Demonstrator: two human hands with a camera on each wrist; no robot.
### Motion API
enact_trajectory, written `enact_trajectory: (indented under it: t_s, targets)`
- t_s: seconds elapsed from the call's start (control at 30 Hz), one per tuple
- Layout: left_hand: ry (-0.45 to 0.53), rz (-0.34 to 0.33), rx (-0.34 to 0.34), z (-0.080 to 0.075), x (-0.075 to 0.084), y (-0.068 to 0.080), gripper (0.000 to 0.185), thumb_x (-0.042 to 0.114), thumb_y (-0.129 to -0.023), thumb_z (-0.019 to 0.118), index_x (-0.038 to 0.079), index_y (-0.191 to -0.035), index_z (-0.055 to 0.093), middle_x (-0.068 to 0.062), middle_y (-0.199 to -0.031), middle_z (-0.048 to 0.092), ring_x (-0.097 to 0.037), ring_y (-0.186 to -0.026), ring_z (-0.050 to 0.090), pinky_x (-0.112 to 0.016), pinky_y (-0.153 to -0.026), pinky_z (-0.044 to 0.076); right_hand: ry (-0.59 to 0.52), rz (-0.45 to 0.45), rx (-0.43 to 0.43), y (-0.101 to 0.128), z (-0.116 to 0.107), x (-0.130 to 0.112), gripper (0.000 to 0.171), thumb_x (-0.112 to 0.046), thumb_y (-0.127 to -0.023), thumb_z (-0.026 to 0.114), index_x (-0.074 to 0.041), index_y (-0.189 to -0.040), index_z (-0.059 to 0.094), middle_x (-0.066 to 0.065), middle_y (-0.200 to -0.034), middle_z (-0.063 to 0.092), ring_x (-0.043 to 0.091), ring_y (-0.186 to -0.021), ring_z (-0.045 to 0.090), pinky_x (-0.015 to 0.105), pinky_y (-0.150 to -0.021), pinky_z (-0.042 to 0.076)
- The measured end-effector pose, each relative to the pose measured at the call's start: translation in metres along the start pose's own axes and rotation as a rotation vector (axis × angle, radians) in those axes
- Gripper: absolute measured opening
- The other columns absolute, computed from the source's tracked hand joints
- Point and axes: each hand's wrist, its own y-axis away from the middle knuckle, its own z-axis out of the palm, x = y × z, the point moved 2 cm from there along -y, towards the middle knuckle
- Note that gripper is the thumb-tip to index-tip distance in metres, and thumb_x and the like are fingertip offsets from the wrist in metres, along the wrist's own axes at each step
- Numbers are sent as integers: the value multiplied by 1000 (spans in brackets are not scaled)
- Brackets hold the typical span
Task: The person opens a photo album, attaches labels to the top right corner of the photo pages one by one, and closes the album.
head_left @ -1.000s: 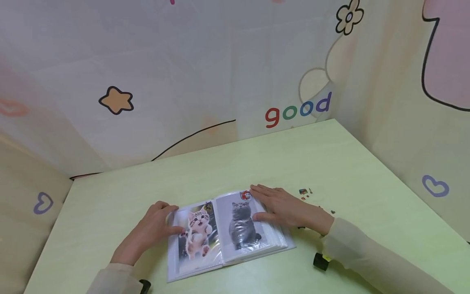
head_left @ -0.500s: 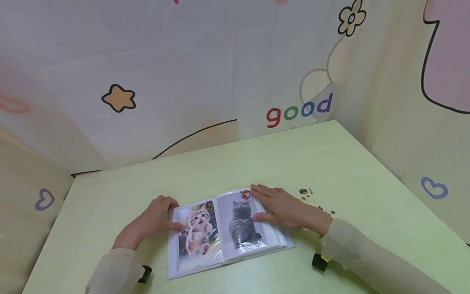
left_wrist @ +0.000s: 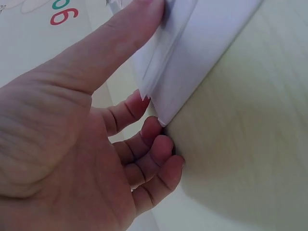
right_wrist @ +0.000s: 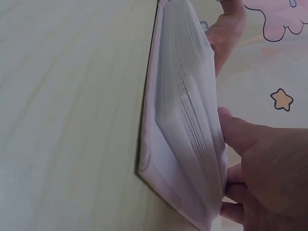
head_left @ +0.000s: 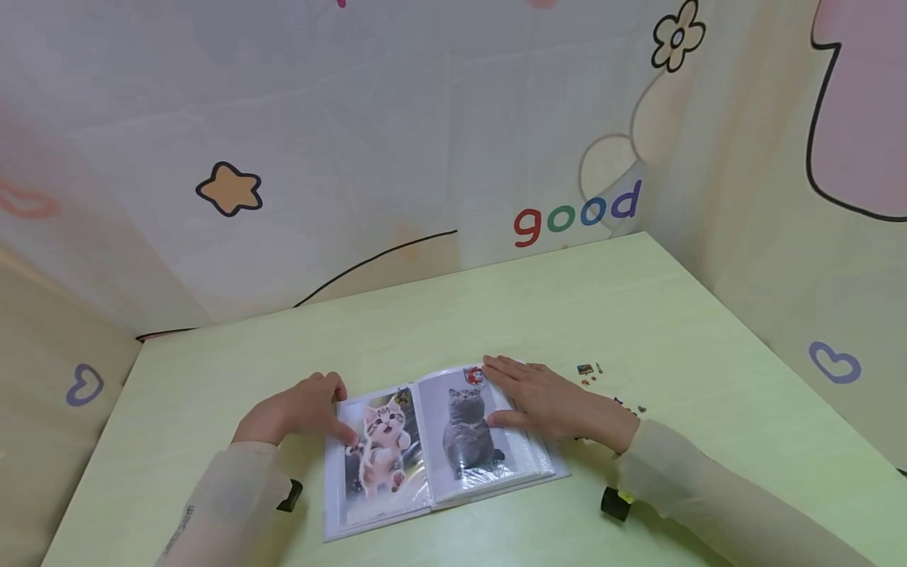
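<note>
A photo album (head_left: 331, 504) lies spread on the table in the head view. A kitten picture (head_left: 383, 457) fills its left page and a grey cat picture (head_left: 468, 449) its right page. A small red sticker (head_left: 474, 377) is at the top of the right page; a dark-and-yellow sticker (head_left: 403, 396) is on the left. My left hand (head_left: 301, 405) holds the album's upper left corner, thumb on the page, curled fingers (left_wrist: 161, 149) at the edge. With fairly straight fingers, my right hand (head_left: 546, 398) rests on the right page, covering its upper right part. The page stack (right_wrist: 187, 106) shows edge-on in the right wrist view.
Several tiny colourful pieces (head_left: 584, 369) lie on the pale green table (head_left: 425, 331) beyond and beside my right forearm. A printed cloth backdrop (head_left: 354, 157) stands along the table's back and sides. A black wrist-worn device (head_left: 615, 504) hangs below my right sleeve.
My left hand has shifted a little up and right around the album's corner, its forearm turning with it. My right hand and the album have stayed nearly still.
</note>
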Motion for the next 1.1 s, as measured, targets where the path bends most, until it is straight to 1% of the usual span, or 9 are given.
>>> enact_trajectory:
  t_s: [0.2, 0.37, 0.53, 0.73, 0.8, 0.9, 1.0, 1.1]
  targets:
    - [-26, 1, -7, 1, -2, -4, 65, 37, -73, 94, 5, -115, 56, -9, -104, 52, -26, -95, 51, -41, -78, 48, -5, -1, 6, 1, 0, -1, 83, -52, -104, 55, 1, -161, 28, 18, -169, 23, 39, -154, 21, 62, -119, 25]
    - [-10, 21, 11, 2, -1, -4, 63, 34, -73, 95, 4, -113, 56, -8, -101, 52, -26, -94, 51, -39, -76, 47, -5, 0, 11, 1, 1, 0, 83, -52, -104, 55, 0, -161, 28, 19, -169, 22, 39, -155, 21, 62, -119, 26]
    - [-4, 13, -7, 1, 0, -3, 63, 35, -74, 94, 5, -114, 55, -8, -102, 52, -25, -94, 50, -39, -77, 47, -3, -3, 9, 1, 1, 0, 82, -51, -104, 56, 1, -161, 28, 19, -169, 23, 39, -154, 21, 62, -119, 26]
    - [-11, 18, -34, -2, -1, -1, 57, 39, -80, 88, 4, -112, 57, -7, -99, 54, -24, -92, 50, -38, -76, 45, -8, -10, -10, -1, 1, -2, 81, -48, -104, 57, 2, -161, 28, 19, -169, 22, 39, -155, 20, 61, -119, 26]
    - [12, 29, -35, -3, -3, 1, 53, 40, -83, 85, 4, -111, 57, -7, -99, 54, -24, -91, 50, -37, -75, 44, -9, -11, -15, -1, 1, -2, 81, -47, -104, 58, 2, -161, 27, 19, -169, 21, 39, -155, 20, 61, -119, 26]
    - [80, 40, -31, -5, -7, 4, 49, 40, -87, 81, 5, -110, 56, -7, -100, 54, -24, -92, 50, -37, -74, 43, -4, -16, -18, -1, 1, -2, 81, -47, -104, 58, 3, -161, 27, 20, -169, 21, 40, -155, 20, 61, -119, 26]
    - [168, 50, -10, -7, -11, 7, 44, 36, -91, 78, 4, -111, 55, -7, -100, 56, -24, -91, 53, -36, -75, 45, -2, -19, -17, -1, 0, -2, 81, -47, -105, 57, 4, -161, 26, 20, -168, 21, 41, -154, 20, 61, -119, 26]
    - [250, 40, 26, -8, -13, 11, 40, 30, -93, 78, 1, -113, 58, -8, -99, 59, -22, -86, 56, -35, -75, 48, -10, -19, -7, 0, 0, -2, 81, -47, -104, 57, 3, -161, 27, 21, -168, 21, 41, -154, 20, 62, -119, 25]
